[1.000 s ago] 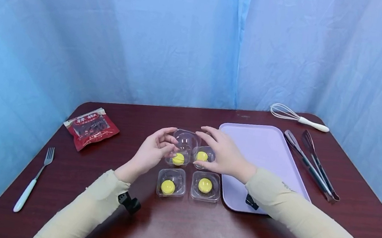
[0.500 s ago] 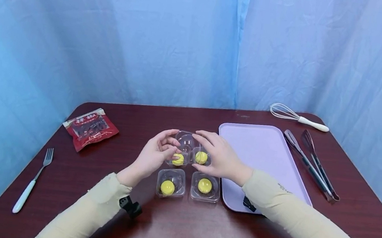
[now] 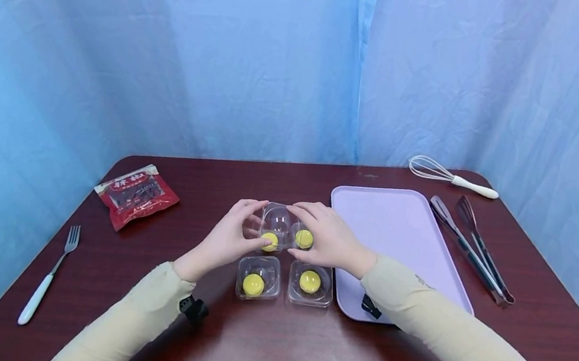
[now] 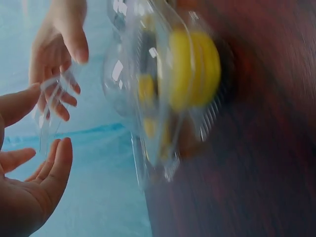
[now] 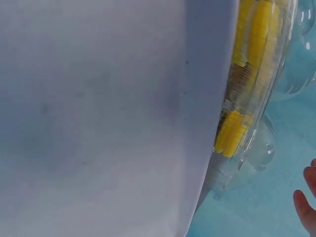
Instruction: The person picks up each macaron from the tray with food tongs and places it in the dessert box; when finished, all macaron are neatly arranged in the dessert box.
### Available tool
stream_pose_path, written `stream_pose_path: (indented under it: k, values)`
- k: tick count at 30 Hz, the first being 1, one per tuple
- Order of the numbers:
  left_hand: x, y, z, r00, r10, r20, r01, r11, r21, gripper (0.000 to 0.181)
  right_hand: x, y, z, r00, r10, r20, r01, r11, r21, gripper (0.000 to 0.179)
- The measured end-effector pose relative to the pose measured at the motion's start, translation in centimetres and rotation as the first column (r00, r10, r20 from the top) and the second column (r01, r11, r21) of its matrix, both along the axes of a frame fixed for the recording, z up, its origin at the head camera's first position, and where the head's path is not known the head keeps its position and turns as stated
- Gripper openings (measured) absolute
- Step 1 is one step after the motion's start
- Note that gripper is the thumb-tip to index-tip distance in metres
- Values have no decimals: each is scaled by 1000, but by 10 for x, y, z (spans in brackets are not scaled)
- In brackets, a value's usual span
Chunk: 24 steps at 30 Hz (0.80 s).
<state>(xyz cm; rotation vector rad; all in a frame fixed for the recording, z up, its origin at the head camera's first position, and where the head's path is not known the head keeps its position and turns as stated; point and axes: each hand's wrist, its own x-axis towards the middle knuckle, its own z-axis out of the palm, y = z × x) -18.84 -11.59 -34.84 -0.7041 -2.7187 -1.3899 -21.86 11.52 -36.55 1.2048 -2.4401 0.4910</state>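
Note:
Over the back row of small clear plastic boxes, both hands hold a clear plastic lid (image 3: pixel 278 218). My left hand (image 3: pixel 230 230) grips its left side, thumb low and fingers higher. My right hand (image 3: pixel 334 236) holds the right side, its fingers partly hiding the back right box. In the left wrist view the lid (image 4: pixel 52 94) stands between the hands. Yellow macarons sit in the boxes: one at back left (image 3: pixel 269 242), one at back right (image 3: pixel 304 239). Nearer are the front left box (image 3: pixel 272 262) and the front right box (image 3: pixel 327 295), each with a macaron.
A lilac tray (image 3: pixel 386 227) lies right of the boxes, under the right forearm. Tongs (image 3: pixel 474 249) and a whisk (image 3: pixel 453 176) lie farther right. At left are a red food packet (image 3: pixel 138 194) and a fork (image 3: pixel 50 278). A blue curtain (image 3: pixel 254 69) surrounds the table.
The right hand has shifted slightly left and down. The lid has come lower and nearer with the hands. The left fingers and thumb have spread wider along its edge.

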Motion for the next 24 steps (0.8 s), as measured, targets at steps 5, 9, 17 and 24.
stream_pose_path:
  k: [5,9,17,24]
  values:
    - [-7,-6,-4,997,-35,-62,30,995,-93,71,-3,-5,3,997,-22,78,18,999,50,76]
    - [-12,-11,-8,998,-38,-58,28,987,-158,71,-6,-10,6,988,-48,148,32,994,105,75]
    - [-22,-18,-15,1000,-15,-5,12,945,-326,70,-8,-24,13,951,-117,286,43,966,254,76]
    - [-27,-21,-24,999,-32,38,43,929,-368,68,-12,-32,8,920,-163,357,41,945,325,77]
